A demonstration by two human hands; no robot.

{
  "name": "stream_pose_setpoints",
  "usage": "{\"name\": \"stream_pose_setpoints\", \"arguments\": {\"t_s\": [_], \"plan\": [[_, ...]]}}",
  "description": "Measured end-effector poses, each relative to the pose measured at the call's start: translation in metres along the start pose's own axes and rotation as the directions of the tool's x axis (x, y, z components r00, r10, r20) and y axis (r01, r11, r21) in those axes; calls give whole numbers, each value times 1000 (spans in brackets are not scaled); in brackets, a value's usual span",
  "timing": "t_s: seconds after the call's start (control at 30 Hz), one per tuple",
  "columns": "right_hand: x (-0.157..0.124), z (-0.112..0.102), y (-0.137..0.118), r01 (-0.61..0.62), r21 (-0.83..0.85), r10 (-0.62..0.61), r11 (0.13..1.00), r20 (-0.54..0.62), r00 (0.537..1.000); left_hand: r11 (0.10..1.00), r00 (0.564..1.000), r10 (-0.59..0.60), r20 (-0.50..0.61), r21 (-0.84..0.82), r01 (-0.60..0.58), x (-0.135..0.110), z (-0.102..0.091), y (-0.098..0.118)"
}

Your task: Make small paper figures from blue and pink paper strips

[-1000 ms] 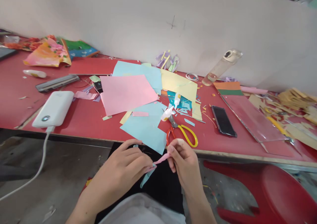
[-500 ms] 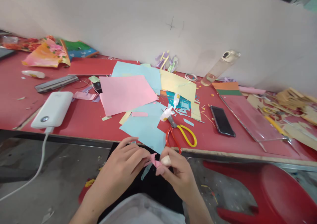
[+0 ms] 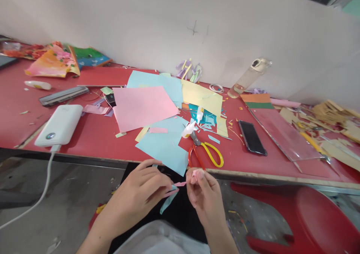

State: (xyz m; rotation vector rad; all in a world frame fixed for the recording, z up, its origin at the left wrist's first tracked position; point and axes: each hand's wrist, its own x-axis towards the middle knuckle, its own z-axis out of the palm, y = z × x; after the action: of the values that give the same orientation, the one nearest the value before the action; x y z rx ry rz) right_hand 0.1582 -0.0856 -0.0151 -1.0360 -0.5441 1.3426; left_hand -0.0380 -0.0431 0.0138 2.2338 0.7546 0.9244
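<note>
Yr L hand (image 3: pixel 142 194), at the front edge of the bench (image 3: pixel 92 136), had fingers pressed on a blue strip (image 3: pixel 168 204) & the pink strip (image 3: pixel 181 184), which ran to yr R hand (image 3: pixel 204 199), pinching its bunched end; scissors (image 3: pixel 204 145) lay nr that edge.

Thin pink paper strip (image 3: pixel 181 184), bunched at one end, beside pale-blue strip (image 3: pixel 167 205).

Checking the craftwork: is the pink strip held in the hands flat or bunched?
Bunched: the pink strip gathers in folds at the right hand.
</note>
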Motion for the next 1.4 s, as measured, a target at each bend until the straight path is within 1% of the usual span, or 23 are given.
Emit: {"name": "stream_pose_setpoints", "arguments": {"t_s": [0.13, 0.27, 0.3, 0.37, 0.43, 0.5, 0.57, 0.63, 0.7, 0.73, 0.8, 0.87, 0.93, 1.0, 1.07, 1.13, 1.23, 1.3, 1.37, 1.4], "plan": [[-1, -2, -3, 6, -52, -6, 999, 1, 1000, 995, 998, -17, -54, -102, 12, 1, 0, -1], [-6, 2, -8, 56, -136, -48, 989, 56, 997, 990, 979, -138, -151, -33, 134, 2, 2, -2], [-8, 4, -10, 60, -158, -49, 986, 71, 996, 988, 976, -151, -159, -7, 151, 2, 4, -3], [-14, 10, -14, 61, -194, -45, 979, 85, 995, 989, 979, -130, -159, 45, 139, 2, 8, -3], [-18, 16, -16, 62, -214, -47, 975, 74, 996, 991, 989, -80, -125, 92, 92, 2, 12, -3], [-18, 17, -17, 72, -202, -64, 977, 42, 997, 992, 998, -36, -53, 119, 42, 1, 14, -2], [-14, 14, -17, 99, -187, -103, 977, -9, 995, 993, 1000, -9, 22, 114, 6, 0, 13, 0], [-9, 8, -17, 140, -200, -156, 970, -64, 986, 998, 998, 12, 69, 53, -16, -2, 9, 1], [-4, 0, -17, 173, -227, -199, 958, -99, 975, 999, 997, 20, 73, -39, -17, -3, 3, 0], [-2, -3, -17, 180, -227, -209, 957, -109, 972, 997, 999, 19, 48, -78, -16, -4, 0, -1], [-1, -8, -18, 172, -209, -202, 963, -134, 970, 993, 999, -13, -43, -116, 8, -4, -6, -3], [-1, -10, -18, 161, -185, -191, 969, -159, 969, 990, 983, -95, -158, -119, 76, -1, -11, -7], [-2, -10, -17, 162, -166, -189, 973, -163, 968, 972, 942, -221, -252, -132, 192, 6, -17, -12], [-2, -8, -17, 164, -147, -185, 975, -139, 973, 941, 891, -333, -309, -172, 292, 20, -22, -19], [-1, -5, -16, 146, -132, -160, 980, -105, 981, 919, 842, -391, -372, -201, 338, 39, -26, -31], [0, -2, -16, 122, -118, -132, 985, -73, 989, 912, 812, -409, -416, -211, 352, 61, -29, -49], [-1, 4, -18, 78, -122, -85, 989, -57, 995, 915, 822, -404, -402, -176, 364, 89, -28, -81], [-1, 6, -18, 34, -148, -45, 988, -68, 997, 917, 828, -398, -395, -135, 376, 97, -26, -97], [-2, 7, -18, 7, -173, -20, 985, -75, 997, 921, 833, -376, -405, -69, 382, 96, -24, -102], [-2, 7, -18, 4, -182, -18, 983, -76, 997, 925, 835, -356, -419, -33, 378, 91, -23, -99]]}}
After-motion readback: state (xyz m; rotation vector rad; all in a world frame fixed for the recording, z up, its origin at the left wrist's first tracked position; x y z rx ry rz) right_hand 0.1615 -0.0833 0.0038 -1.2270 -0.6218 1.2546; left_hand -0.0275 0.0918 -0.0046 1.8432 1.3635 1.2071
